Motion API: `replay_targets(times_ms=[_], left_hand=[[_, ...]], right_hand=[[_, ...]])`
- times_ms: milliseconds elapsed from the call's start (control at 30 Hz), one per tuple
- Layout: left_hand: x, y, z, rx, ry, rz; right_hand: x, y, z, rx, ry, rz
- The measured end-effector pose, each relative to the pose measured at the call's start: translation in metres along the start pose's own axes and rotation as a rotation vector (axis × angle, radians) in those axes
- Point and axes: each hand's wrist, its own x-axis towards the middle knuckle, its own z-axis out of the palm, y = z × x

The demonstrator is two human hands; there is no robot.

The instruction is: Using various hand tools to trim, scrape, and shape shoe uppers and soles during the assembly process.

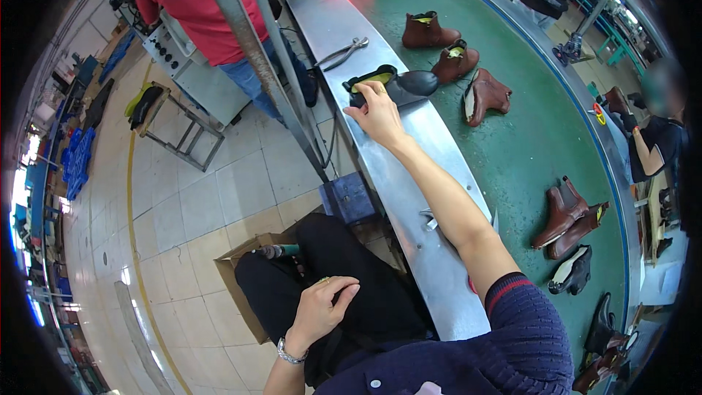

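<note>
One black boot [418, 83] is lying on the metal ledge [333, 22]; right hand [377, 111] is reaching its collar, fingers half-curled, grip unclear | left hand [325, 306] is hanging loosely curled, visibly empty | boot is probably handling stiffly, toe slippery; collar is offering best hold

The right hand [378, 113] partly hides the black boot [406, 88]; one co-worker's head [664, 84] is blurred.

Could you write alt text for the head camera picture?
A right hand is at the opening of a black boot on a metal ledge, beside brown boots on a green surface; the left hand is above the lap.
</note>
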Motion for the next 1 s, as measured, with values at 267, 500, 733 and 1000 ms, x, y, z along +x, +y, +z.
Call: replay_targets(times_ms=[267, 500, 733, 1000], left_hand=[[-0.031, -0.012, -0.022, -0.031, 0.118, -0.108], [0.004, 0.003, -0.048, 0.051, 0.235, 0.114], [-0.057, -0.024, -0.018, -0.686, -0.012, -0.003], [-0.13, -0.076, 0.038, -0.732, 0.144, -0.14]], right_hand=[[0.0, -0.019, -0.045, 0.46, -0.032, 0.087], [-0.045, -0.143, -0.127, 0.905, -0.417, 0.289], [-0.126, -0.198, -0.075, 1.079, -0.804, 0.544], [-0.198, -0.187, -0.016, 1.055, -0.948, 0.598]])
